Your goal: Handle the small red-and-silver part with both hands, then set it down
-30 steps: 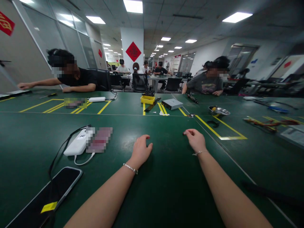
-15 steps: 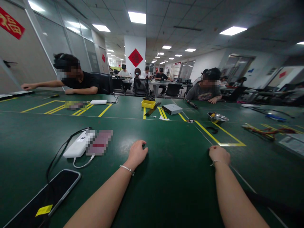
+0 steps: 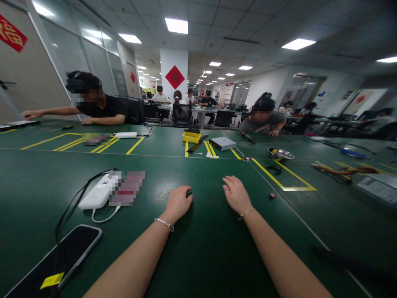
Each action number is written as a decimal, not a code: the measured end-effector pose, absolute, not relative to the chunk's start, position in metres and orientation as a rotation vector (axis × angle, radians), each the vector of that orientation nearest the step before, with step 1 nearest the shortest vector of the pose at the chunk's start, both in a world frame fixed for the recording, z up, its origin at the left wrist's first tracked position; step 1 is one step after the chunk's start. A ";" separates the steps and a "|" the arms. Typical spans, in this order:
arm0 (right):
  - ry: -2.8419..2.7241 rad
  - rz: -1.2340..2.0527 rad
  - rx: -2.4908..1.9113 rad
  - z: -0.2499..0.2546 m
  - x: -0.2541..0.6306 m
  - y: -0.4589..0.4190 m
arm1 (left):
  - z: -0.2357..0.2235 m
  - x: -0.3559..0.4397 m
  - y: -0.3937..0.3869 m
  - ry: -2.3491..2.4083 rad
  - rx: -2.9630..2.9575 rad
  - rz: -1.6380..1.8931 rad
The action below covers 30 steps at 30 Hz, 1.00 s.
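My left hand (image 3: 179, 203) rests on the green table (image 3: 204, 248), its fingers loosely bent and the thumb apart from the index finger; nothing shows in it. To its right, my right hand (image 3: 236, 193) is over the tabletop with fingers stretched out, holding nothing I can see. A small dark-red block (image 3: 272, 195) lies on the table, right of my right hand and apart from it. Left of my left hand are a white power bank (image 3: 97, 194) with a cable and a blurred pinkish flat object (image 3: 127, 188). Nearer to me on the left lies a phone (image 3: 72, 252).
Farther off stand a yellow tray (image 3: 191, 137), a grey box (image 3: 222, 143) and a metal bowl (image 3: 281, 153) by a black curved piece (image 3: 274, 170). Coloured wires (image 3: 333, 171) lie at right. Two people sit across the table, one (image 3: 105, 109) left, one (image 3: 263, 118) right.
My right hand has moved left, toward my left hand, and its fingers have opened. The small dark-red block now shows near where it was. My left hand has stayed in place.
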State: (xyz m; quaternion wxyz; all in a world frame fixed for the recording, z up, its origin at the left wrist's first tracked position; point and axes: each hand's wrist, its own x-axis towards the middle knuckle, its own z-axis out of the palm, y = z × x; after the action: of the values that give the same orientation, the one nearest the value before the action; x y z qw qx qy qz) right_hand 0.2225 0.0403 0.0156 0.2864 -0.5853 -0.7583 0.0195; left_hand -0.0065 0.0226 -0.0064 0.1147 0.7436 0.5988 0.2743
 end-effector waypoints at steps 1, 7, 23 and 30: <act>-2.141 0.101 -1.492 0.014 0.205 0.035 | -0.007 -0.006 0.023 1.749 2.189 0.804; -2.478 0.444 -1.303 -0.002 0.147 0.002 | -0.011 -0.005 0.023 1.689 2.256 0.730; -1.186 -0.098 -2.574 0.023 0.339 0.039 | -0.011 -0.006 0.021 1.708 2.247 0.664; -1.225 0.097 -2.662 0.014 0.345 0.042 | -0.011 -0.005 0.019 1.724 2.248 0.657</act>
State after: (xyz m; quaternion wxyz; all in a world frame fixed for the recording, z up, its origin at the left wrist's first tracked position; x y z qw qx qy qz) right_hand 0.3452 0.0416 0.0138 0.1046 -0.9030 -0.4155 0.0329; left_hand -0.0051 0.0186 -0.0114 0.1165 0.7676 0.5889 0.2243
